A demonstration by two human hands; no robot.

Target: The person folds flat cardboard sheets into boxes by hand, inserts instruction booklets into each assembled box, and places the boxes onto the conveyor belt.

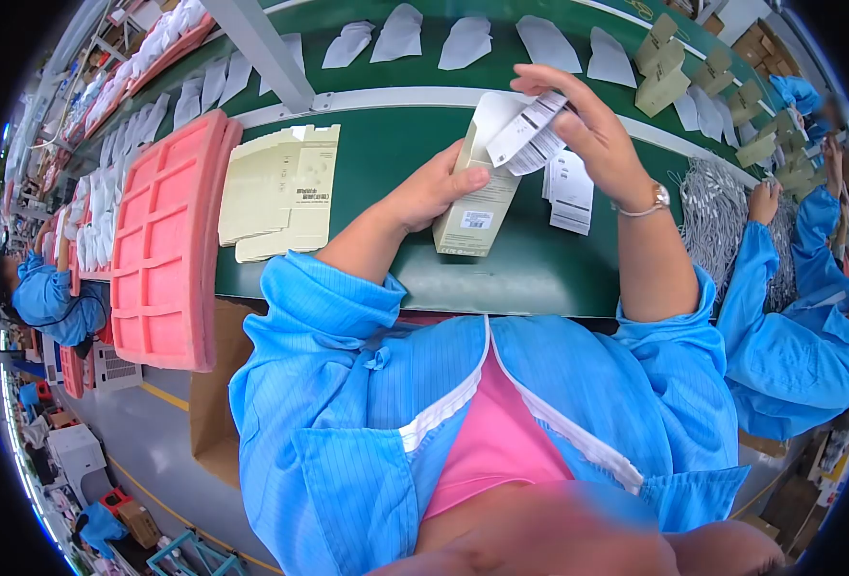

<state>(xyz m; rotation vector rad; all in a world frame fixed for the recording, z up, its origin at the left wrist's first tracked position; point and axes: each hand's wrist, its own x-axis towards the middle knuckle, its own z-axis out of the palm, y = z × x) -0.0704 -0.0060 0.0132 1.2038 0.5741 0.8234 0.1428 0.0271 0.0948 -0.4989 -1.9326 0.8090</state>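
My left hand grips a small beige carton standing upright on the green belt, its top flap open. My right hand is above the carton's mouth and pinches folded white leaflets with printed text. Both arms wear blue sleeves, and a watch sits on my right wrist.
Flat beige carton blanks lie left of the carton. A pink foam tray lies at the left edge. More leaflets lie on the belt. White pouches ride the far belt. A co-worker in blue handles grey cables at right.
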